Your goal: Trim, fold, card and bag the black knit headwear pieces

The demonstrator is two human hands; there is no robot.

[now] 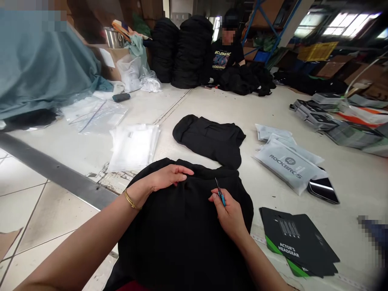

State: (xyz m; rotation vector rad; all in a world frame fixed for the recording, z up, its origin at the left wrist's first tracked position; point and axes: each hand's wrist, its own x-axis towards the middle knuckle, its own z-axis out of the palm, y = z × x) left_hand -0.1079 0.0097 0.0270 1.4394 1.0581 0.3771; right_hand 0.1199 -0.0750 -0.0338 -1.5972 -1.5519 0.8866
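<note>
A black garment (182,230) lies spread in front of me on the white table (348,173). My left hand (168,176) rests on its upper edge, fingers together and pressing the fabric flat. My right hand (228,212) is closed around small blue-handled thread snips (220,193), their tip pointing up at the garment's edge. A second black garment (212,139) lies folded farther back on the table.
Clear plastic bags (133,146) are stacked to the left, grey printed bags (287,161) and a phone (323,190) to the right, black header cards (298,240) at near right. A seated person (227,52) works beside tall black stacks (182,50) at the far end.
</note>
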